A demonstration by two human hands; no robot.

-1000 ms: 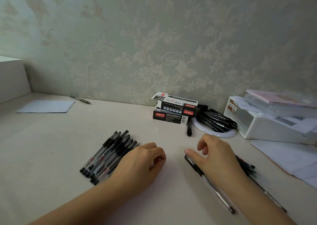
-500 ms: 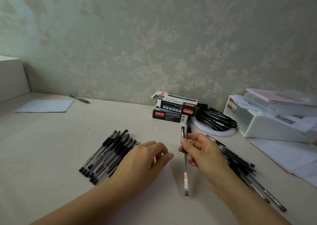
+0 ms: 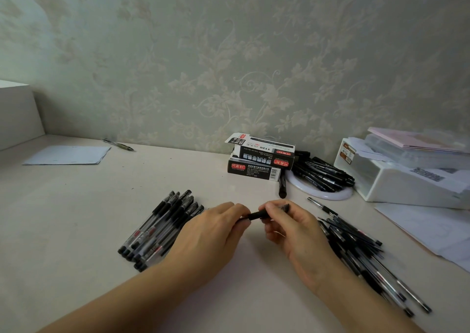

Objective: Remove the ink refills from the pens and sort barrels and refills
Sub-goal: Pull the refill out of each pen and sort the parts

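**Two hands gripping one pen at bench centre**

Both hands are working on a single pen [image 3: 262,214] above the middle of the bench [image 3: 76,205]. The left hand [image 3: 211,233] is pinching one end of the dark grip section between fingertips and thumb. The right hand [image 3: 292,231] is closing around the other end, with the pen's tip showing just past its knuckles. The pen is lying roughly level between them, raised off the surface; this is judged to be the unscrewing or pulling-apart step.

Progress, as far as can be told:

- A neat row of clear-bodied pens [image 3: 162,228] is lying to the left, touching the left forearm. Whether these are emptied barrels or untouched pens cannot be told.
- A loose heap of thin dark pens and refills [image 3: 356,246] is lying to the right, beside the right wrist; the individual pieces are too blurred to separate.
- More dark pens [image 3: 323,173] are resting on a white ring beside two stacked boxes [image 3: 259,162], well behind the hands.

The work is judged to be partway through.
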